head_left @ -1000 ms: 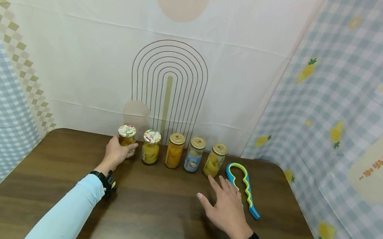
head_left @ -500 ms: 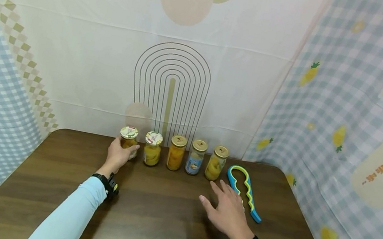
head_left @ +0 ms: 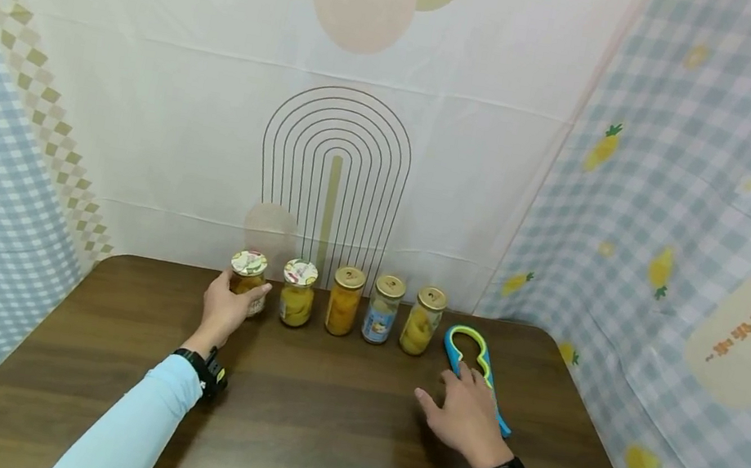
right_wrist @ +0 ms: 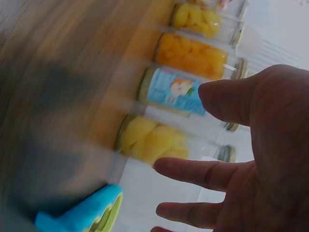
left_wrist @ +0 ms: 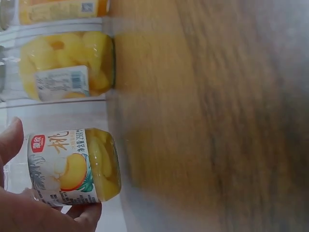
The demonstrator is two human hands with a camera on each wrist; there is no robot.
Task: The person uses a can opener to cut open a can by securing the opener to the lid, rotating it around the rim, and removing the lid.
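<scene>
At the left end of a row of jars, my left hand [head_left: 224, 312] grips a glass jar of yellow peach pieces [left_wrist: 104, 164], thumb on one side and fingers curled round the other. Its lid [head_left: 250, 263] is white with a floral print. My right hand [head_left: 470, 415], fingers spread and holding nothing, hovers over the blue and green jar opener [head_left: 452, 348]. In the head view it hides part of the opener's handles. The jar opener [right_wrist: 84, 212] also shows below the fingers in the right wrist view.
Right of the held jar stand another floral-lidded jar [head_left: 296, 303], an orange-filled jar [head_left: 342, 307], a blue-labelled jar [head_left: 379, 322] and a gold-lidded jar of yellow fruit [head_left: 417, 332]. They line the back of the brown wooden table [head_left: 311, 439], before a hanging cloth [head_left: 176, 134].
My right hand has moved right, from in front of the rightmost jar to over the jar opener. My left hand stays on the leftmost jar.
</scene>
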